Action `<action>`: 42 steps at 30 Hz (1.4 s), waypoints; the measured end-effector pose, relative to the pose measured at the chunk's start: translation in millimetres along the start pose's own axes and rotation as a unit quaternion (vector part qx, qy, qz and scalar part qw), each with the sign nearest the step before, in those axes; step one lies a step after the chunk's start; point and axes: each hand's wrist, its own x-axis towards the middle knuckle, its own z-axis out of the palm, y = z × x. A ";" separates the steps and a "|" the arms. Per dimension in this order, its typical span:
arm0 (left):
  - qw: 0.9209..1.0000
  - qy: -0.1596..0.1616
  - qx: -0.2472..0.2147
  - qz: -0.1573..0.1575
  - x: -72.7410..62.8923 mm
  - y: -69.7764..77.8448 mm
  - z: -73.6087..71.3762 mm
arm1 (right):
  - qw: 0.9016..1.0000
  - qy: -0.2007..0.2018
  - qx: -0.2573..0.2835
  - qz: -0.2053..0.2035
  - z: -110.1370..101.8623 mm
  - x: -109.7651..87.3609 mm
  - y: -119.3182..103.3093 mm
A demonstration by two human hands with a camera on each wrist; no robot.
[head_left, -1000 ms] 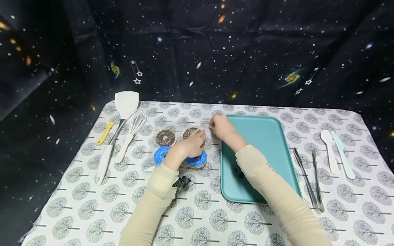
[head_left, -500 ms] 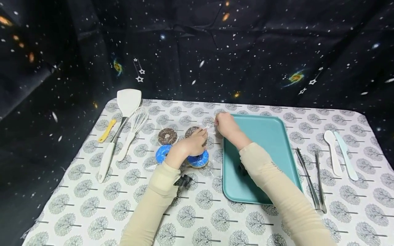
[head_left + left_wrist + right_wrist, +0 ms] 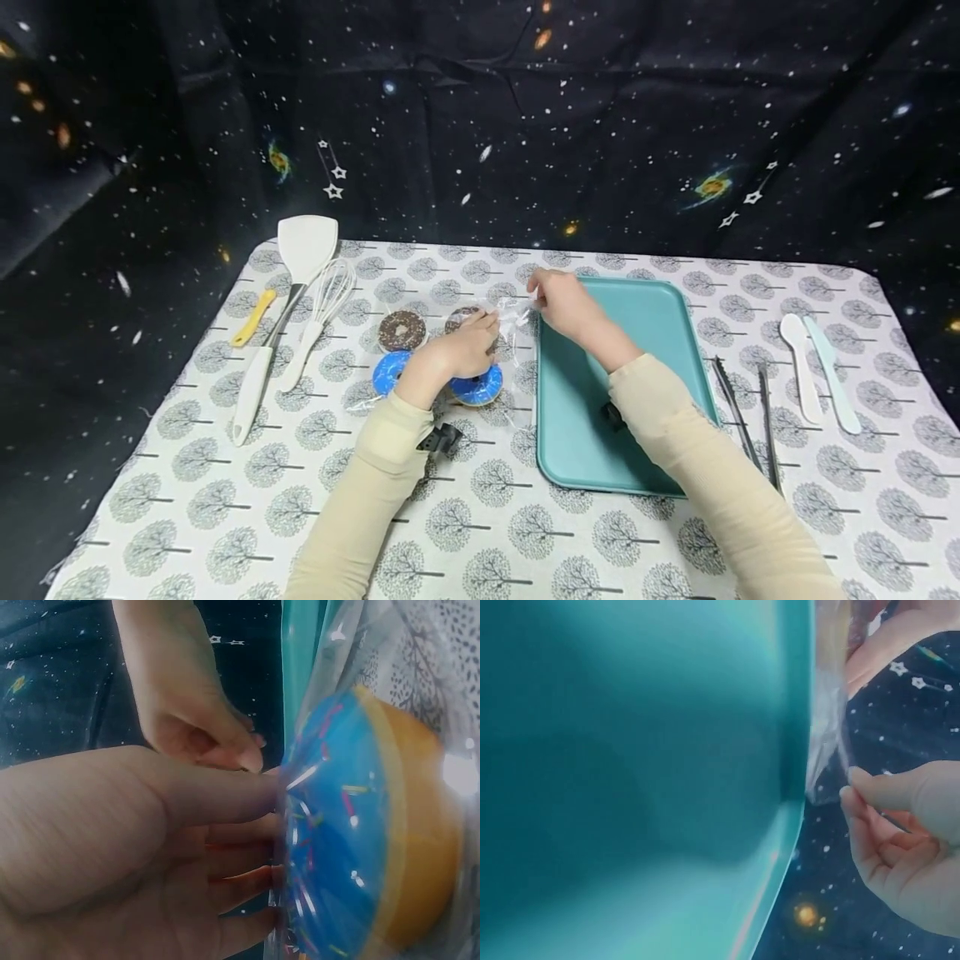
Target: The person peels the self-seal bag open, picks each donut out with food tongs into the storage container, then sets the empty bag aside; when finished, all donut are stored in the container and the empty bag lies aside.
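A dark, star-printed backdrop rises behind the tray, and the desk beneath it wears a white cloth with grey trees. The teal tray lies flat, its far left corner partly behind the right hand. Left of the tray is a clear plastic bag, its near edge just beside the tray's rim. Well left of the tray lies a white-headed spatula; right of the tray, near its edge, are dark tongs, partly hidden by a cream sleeve. A white whisk sits left of the tray too, while a pale green knife and a white spoon lie farther right of it. At the tray's far left corner, the right hand has a fingertip grip — thumb and forefinger pinching the bag's edge. Left of the tray, the left hand keeps its grip spread — fingers extended, tips resting on the bag. Inside the bag, left of the tray, are two brown doughnuts and two blue doughnuts. Farthest left of the tray is a small yellow handle.
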 end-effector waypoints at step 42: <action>1.000 -0.009 -0.007 -0.009 -1.4 1.1 -0.7 | 0.979 -0.101 -0.080 -0.157 5.4 -28.6 -17.2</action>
